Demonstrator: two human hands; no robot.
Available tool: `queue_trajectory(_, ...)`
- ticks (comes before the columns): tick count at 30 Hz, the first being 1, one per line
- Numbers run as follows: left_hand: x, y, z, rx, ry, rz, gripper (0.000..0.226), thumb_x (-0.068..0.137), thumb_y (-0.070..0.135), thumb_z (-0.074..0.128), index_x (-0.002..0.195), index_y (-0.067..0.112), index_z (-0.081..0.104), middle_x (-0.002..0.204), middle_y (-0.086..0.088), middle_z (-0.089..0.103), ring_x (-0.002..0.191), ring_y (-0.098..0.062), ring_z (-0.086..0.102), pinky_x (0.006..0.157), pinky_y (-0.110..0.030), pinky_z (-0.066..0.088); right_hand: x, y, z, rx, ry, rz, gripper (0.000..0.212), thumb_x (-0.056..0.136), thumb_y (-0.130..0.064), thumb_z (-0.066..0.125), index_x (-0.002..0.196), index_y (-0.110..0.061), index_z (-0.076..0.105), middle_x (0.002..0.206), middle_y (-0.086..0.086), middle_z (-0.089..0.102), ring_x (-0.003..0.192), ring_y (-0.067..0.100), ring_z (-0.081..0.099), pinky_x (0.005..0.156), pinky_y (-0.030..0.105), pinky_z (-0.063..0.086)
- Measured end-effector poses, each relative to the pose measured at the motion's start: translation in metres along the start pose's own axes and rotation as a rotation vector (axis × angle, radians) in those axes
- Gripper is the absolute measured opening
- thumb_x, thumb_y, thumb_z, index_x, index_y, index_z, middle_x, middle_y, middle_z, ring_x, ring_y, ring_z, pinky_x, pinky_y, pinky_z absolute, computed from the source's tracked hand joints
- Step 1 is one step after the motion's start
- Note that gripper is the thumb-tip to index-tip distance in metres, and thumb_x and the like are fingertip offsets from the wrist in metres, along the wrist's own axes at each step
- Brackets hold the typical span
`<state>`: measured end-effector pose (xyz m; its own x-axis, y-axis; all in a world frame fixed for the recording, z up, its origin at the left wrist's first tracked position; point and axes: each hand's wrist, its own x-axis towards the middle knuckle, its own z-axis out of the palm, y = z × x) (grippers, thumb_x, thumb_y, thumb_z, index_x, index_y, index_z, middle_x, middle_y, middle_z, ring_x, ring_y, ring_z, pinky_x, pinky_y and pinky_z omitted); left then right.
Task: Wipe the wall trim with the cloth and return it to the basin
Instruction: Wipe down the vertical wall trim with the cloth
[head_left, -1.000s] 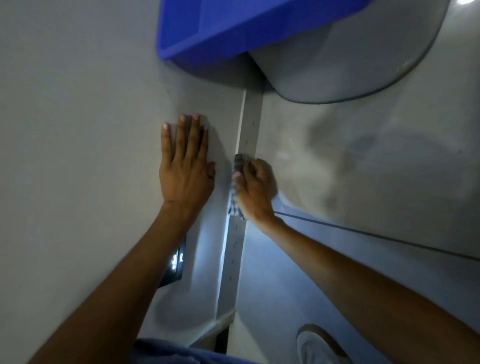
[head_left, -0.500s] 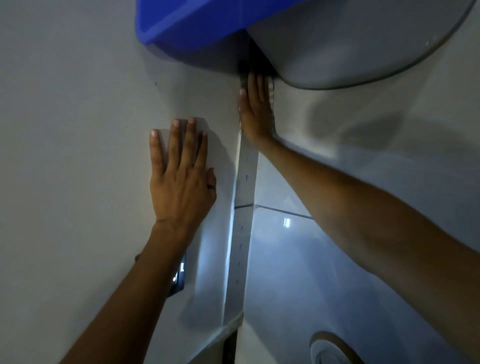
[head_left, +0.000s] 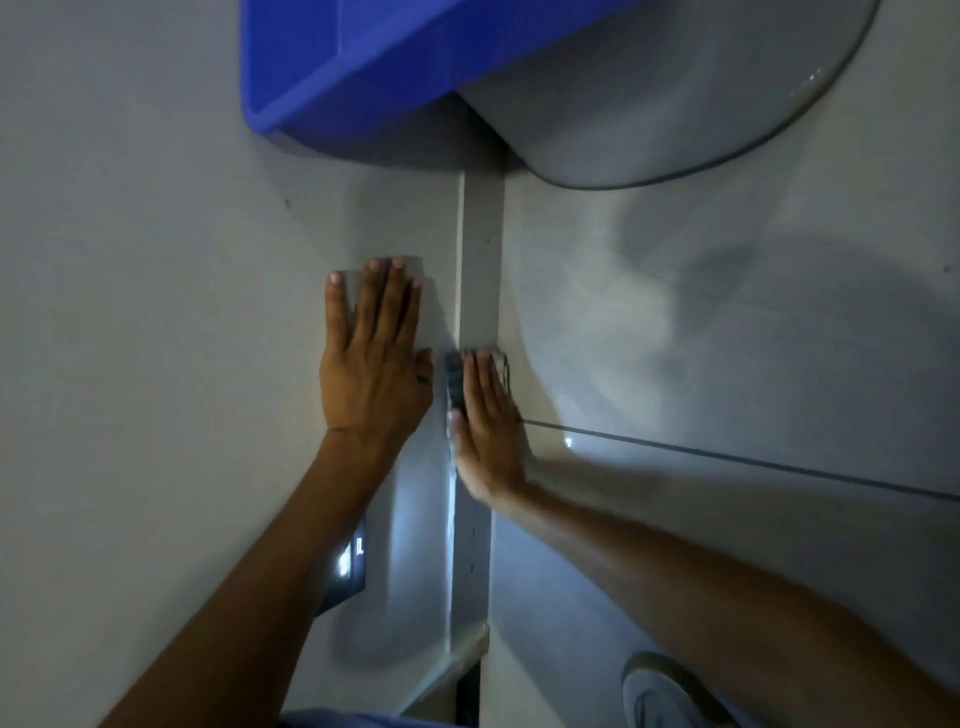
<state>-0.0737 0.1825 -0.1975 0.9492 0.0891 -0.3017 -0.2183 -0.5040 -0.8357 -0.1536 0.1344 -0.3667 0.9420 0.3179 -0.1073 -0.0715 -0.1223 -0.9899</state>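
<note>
A pale vertical wall trim (head_left: 480, 260) runs down the middle of the head view, below a blue basin (head_left: 353, 67). My right hand (head_left: 488, 431) presses a dark checked cloth (head_left: 456, 382) flat against the trim, with only the cloth's left and upper edges showing past the fingers. My left hand (head_left: 371, 358) lies flat on the wall just left of the trim, fingers spread and holding nothing.
A grey rounded fixture (head_left: 675, 88) hangs at the top right beside the basin. A dark tile seam (head_left: 753, 462) crosses the right wall. A small lit device (head_left: 350, 564) sits on the left wall under my forearm. My shoe (head_left: 670, 696) shows at the bottom right.
My right hand has slid down the trim with the cloth, from just under the basin to level with my left hand. The left hand has stayed flat on the wall.
</note>
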Motion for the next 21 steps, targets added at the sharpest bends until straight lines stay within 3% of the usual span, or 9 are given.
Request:
queue_trajectory(4, -0.008, -0.017, -0.010, -0.105, 0.058, -0.152, 0.078, 0.105, 0.047, 0.050, 0.172, 0.020, 0.021, 0.180, -0.009, 0.002, 0.166, -0.031, -0.006, 0.123, -0.056, -0.028, 0.118, -0.005, -0.034, -0.030, 0.039, -0.068, 0.059, 0.108, -0.034, 0.026, 0.160, -0.010, 0.012, 0.171, 0.012, 0.013, 0.159, 0.026, 0.010, 0.129, 0.048, 0.019)
queue_trajectory(9, -0.014, -0.013, -0.008, -0.105, 0.074, -0.188, 0.082, 0.107, 0.048, 0.046, 0.174, 0.020, 0.007, 0.180, -0.008, -0.010, 0.166, -0.032, -0.012, 0.122, -0.054, -0.029, 0.205, -0.026, -0.064, 0.152, 0.055, 0.103, 0.065, 0.105, -0.043, 0.021, 0.161, -0.014, 0.007, 0.172, 0.011, 0.005, 0.160, 0.027, 0.005, 0.130, 0.047, 0.014)
queue_trajectory(13, -0.010, -0.012, -0.011, -0.137, 0.098, -0.206, 0.080, 0.105, 0.042, 0.052, 0.173, 0.018, 0.017, 0.180, -0.011, 0.000, 0.166, -0.036, -0.002, 0.126, -0.061, -0.018, 0.150, -0.039, -0.041, 0.170, 0.144, 0.190, 0.066, 0.103, -0.041, 0.023, 0.159, -0.006, 0.013, 0.170, 0.015, 0.012, 0.159, 0.028, 0.012, 0.129, 0.039, 0.010)
queue_trajectory(17, 0.003, -0.013, -0.016, -0.100, 0.050, -0.160, 0.081, 0.105, 0.045, 0.050, 0.173, 0.019, 0.016, 0.180, -0.011, -0.001, 0.166, -0.036, -0.005, 0.120, -0.056, -0.033, 0.049, -0.025, -0.015, 0.070, 0.077, 0.145, 0.065, 0.104, -0.042, 0.020, 0.160, -0.010, 0.015, 0.170, 0.008, 0.015, 0.158, 0.023, 0.015, 0.128, 0.041, 0.013)
queue_trajectory(21, 0.008, -0.013, -0.015, -0.094, 0.047, -0.134, 0.080, 0.104, 0.045, 0.053, 0.172, 0.017, 0.022, 0.180, -0.012, 0.004, 0.166, -0.037, -0.002, 0.120, -0.057, -0.032, 0.091, -0.006, -0.032, 0.004, 0.054, 0.077, 0.061, 0.107, -0.037, 0.025, 0.160, -0.008, 0.017, 0.168, 0.012, 0.022, 0.157, 0.025, 0.021, 0.129, 0.044, 0.018)
